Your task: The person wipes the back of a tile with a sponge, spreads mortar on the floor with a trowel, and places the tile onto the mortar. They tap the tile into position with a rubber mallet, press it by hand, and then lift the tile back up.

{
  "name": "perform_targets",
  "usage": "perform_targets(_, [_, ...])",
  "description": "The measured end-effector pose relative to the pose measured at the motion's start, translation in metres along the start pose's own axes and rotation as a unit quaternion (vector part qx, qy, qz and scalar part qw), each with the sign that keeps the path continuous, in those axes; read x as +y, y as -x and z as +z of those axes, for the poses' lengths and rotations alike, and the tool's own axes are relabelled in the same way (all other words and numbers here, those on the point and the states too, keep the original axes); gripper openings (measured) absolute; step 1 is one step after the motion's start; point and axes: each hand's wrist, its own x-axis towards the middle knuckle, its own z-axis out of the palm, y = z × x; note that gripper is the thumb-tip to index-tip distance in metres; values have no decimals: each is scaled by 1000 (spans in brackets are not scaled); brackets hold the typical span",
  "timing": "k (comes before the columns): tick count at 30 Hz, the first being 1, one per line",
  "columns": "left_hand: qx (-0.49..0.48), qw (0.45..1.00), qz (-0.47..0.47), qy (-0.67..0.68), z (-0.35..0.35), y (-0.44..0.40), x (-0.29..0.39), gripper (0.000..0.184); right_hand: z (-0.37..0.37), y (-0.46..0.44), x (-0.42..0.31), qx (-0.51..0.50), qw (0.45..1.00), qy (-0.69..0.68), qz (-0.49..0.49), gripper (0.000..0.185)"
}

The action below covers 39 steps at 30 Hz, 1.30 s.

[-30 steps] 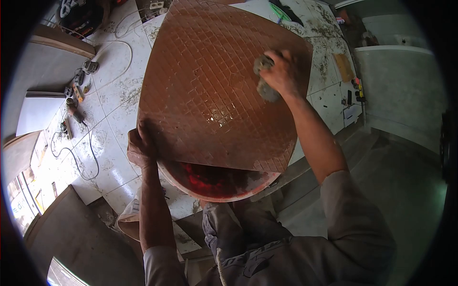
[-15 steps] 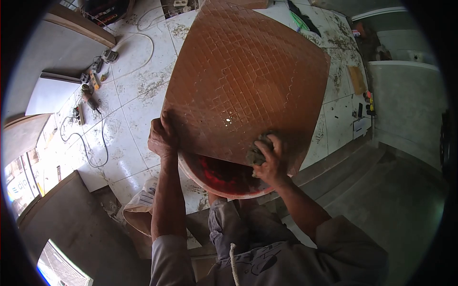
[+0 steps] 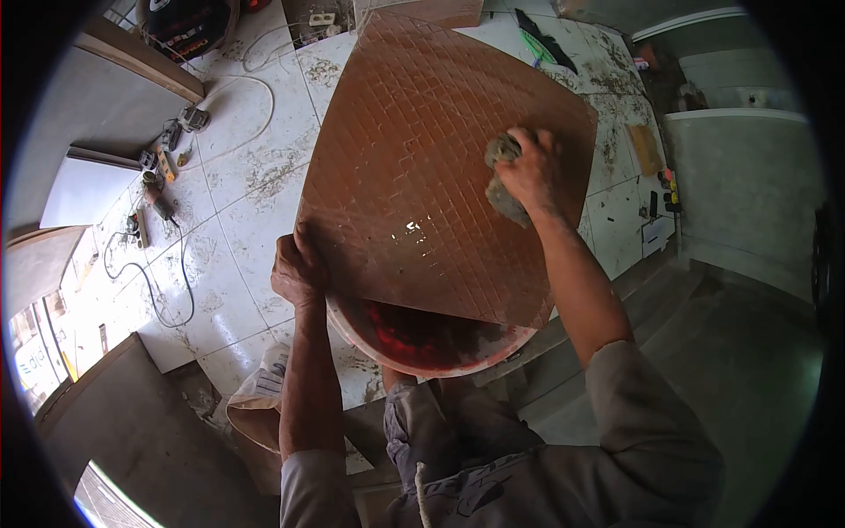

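A large brown tile [image 3: 422, 176], its upward face covered in a grid of ridges and wet in places, rests tilted over a round basin [image 3: 387, 354] holding dark red liquid. My left hand [image 3: 300, 267] grips the tile's left edge near its lower corner, fingers closed. Pressed to the right part of the tile, my right hand [image 3: 533, 169] is closed around a grey-green, dirty sponge or wadded rag [image 3: 506, 201]; which of the two I cannot tell. Part of the basin is hidden under the tile.
White floor tiles [image 3: 255, 211] smeared with dirt surround the basin. At left lie a corded power tool [image 3: 157, 198] and its black cable. A sack [image 3: 260, 387] stands by my left forearm. A black and green item [image 3: 541, 44] lies at the far right, a sponge-coloured block [image 3: 644, 150] nearer.
My right hand has moved up and slightly right across the tile with the wad, from its lower edge. My left hand keeps its hold on the left edge.
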Motion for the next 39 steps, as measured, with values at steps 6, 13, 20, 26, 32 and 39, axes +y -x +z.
perform_targets(6, [-1,1000,-1,7,3,-1,-2,43,-16,102,7,1,996,-65,-59,49])
perform_targets(13, [-2,1000,14,12,3,-1,-2,44,9,36,-128,-54,957,-198,-207,45])
perform_targets(20, [3,1000,-3,-5,2,-1,3,44,38,-102,-116,-15,986,-71,-151,38])
perform_targets(26, [-10,1000,-2,6,2,-3,-3,43,15,-48,-4,0,1000,-8,-1,43])
perform_targets(32, [-70,997,-20,30,0,-9,-7,47,-20,105,35,-7,997,-32,71,47])
perform_targets(39, [-122,988,-5,97,-4,-13,-12,50,-9,138,-93,-23,986,-159,-47,48])
